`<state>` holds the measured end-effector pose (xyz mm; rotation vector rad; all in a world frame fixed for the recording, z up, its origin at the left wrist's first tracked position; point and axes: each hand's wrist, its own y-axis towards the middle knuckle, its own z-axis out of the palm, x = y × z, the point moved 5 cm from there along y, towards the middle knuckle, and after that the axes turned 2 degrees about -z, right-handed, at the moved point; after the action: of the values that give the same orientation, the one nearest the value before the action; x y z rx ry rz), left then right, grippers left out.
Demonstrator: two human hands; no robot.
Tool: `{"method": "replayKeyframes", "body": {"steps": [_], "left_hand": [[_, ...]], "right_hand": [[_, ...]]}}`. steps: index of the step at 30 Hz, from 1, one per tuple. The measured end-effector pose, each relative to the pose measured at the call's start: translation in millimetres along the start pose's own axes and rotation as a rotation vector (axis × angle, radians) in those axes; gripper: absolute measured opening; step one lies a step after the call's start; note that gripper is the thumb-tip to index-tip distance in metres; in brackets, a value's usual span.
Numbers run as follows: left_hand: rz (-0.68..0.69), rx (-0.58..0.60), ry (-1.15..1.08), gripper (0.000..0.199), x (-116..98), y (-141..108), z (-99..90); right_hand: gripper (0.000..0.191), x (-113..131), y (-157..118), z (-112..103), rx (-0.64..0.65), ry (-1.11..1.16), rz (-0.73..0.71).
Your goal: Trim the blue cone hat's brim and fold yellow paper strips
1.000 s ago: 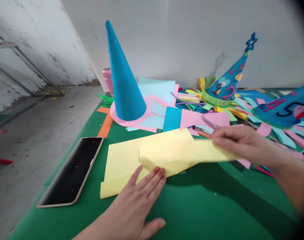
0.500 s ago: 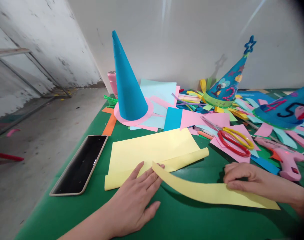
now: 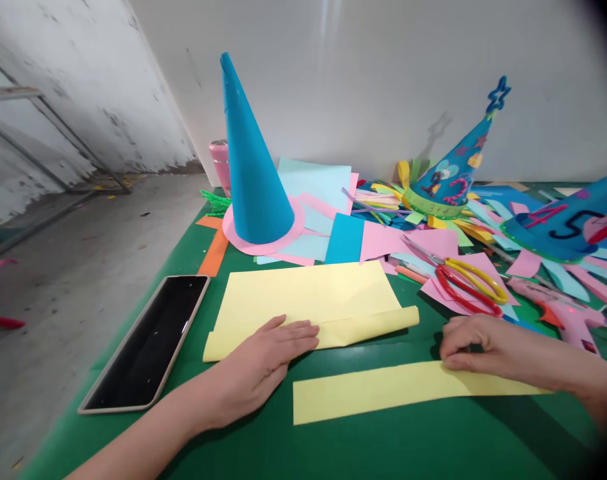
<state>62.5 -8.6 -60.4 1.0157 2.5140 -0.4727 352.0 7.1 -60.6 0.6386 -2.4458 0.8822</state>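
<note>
My left hand (image 3: 266, 357) lies flat, fingers stretched out, on the rolled near edge of a yellow paper sheet (image 3: 303, 290). In my right hand (image 3: 476, 347), thumb and fingers pinch the upper edge of a long yellow paper strip (image 3: 368, 393). The strip lies along the green tabletop in front of the sheet, its right part under my hand and wrist. Behind the sheet stands a tall blue paper cone (image 3: 258, 167) on a pink paper ring (image 3: 230, 230). Red-and-yellow scissors (image 3: 470, 283) rest on pink paper beyond my right hand.
A phone (image 3: 148, 347) lies on the left of the green table (image 3: 233, 447). Two decorated blue party hats (image 3: 450, 167) stand among coloured paper strips at the right. A pink glue gun (image 3: 563, 307) lies near my right wrist. A pink bottle (image 3: 220, 163) stands behind the cone.
The strip's left end has come down from its raised curl over my left hand and now lies flat on the table. My left hand has shifted slightly left. The right hand keeps its pinch.
</note>
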Motion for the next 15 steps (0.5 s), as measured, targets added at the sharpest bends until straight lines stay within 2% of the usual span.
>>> {"method": "replayKeyframes", "body": {"steps": [3,5,10,12,15], "left_hand": [[-0.001,0.020,0.017,0.050,0,5,0.1],[-0.005,0.033,0.080,0.045,-3,10,4.1],[-0.003,0.027,0.219,0.048,-9,16,15.4],[0.011,0.021,0.261,0.050,-10,16,18.6],[0.028,0.002,0.319,0.052,-9,14,21.6]], "right_hand": [[0.028,12,8,2,-0.005,-0.018,-0.012],[0.025,28,16,5,-0.059,-0.084,-0.064],[0.018,58,31,12,-0.314,-0.401,-0.119],[0.018,60,31,13,-0.416,-0.415,-0.131],[0.017,52,25,9,-0.579,-0.322,-0.156]]}}
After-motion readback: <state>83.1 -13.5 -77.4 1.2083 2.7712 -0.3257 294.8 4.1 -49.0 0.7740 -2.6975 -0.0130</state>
